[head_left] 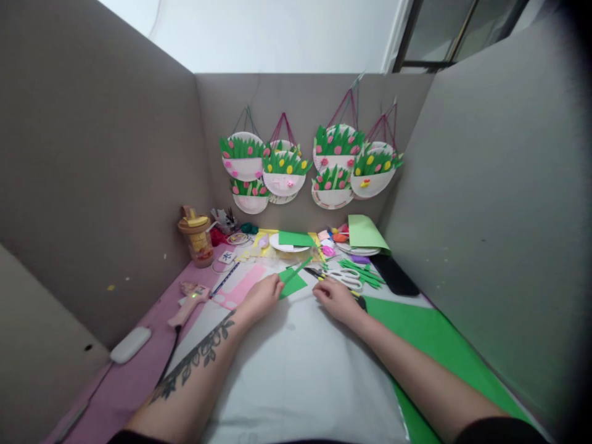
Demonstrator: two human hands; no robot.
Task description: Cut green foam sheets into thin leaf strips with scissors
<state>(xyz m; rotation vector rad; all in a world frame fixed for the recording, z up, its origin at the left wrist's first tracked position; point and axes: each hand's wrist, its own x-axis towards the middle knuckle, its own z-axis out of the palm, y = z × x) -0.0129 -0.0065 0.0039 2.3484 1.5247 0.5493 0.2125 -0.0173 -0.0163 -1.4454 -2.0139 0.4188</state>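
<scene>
My left hand pinches a narrow green paper strip, which slants up and to the right from the fingertips. Below the strip, a small green paper piece lies on the white work surface. My right hand rests a little to the right with its fingers curled in; whether anything is in them is hidden. Just beyond it lie scissors with white handles. A black and yellow handle shows partly from behind my right wrist. Cut green paper strips are piled to the right.
At left are a pink glue gun, a pink sheet with cut-outs, a lidded cup and a white case. A black phone and large green sheet lie right. Paper-plate baskets hang on the back panel.
</scene>
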